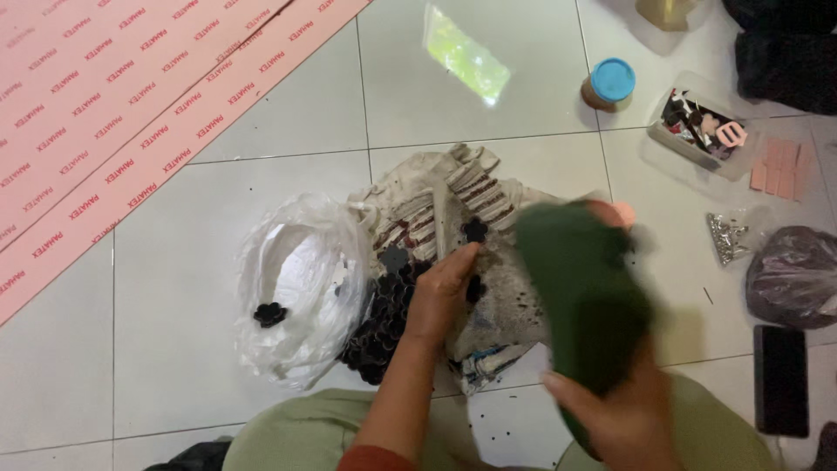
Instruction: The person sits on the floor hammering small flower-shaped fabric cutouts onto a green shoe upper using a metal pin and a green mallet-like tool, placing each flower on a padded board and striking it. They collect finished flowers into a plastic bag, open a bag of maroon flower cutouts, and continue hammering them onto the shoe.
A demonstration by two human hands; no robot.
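My left hand (pixel 443 292) rests on a dirty white striped cloth (pixel 453 196) spread on the tiled floor, its fingers pinching at a small black flower-shaped piece. Several more black flower pieces (pixel 380 323) lie piled at the cloth's left edge, and one (pixel 475 229) sits alone higher on the cloth. My right hand (pixel 621 419) holds a dark green sheet (pixel 586 296), blurred by motion, above the cloth's right side. A white plastic bag (pixel 296 288) lies open to the left with one black piece (pixel 270 314) on it.
A pink printed sheet (pixel 113 105) covers the floor at top left. A jar with a blue lid (pixel 610 84), a clear box of small items (pixel 702 126), pink strips (pixel 779 167), a dark plastic bag (pixel 795 275) and a black phone (pixel 779 379) lie on the right.
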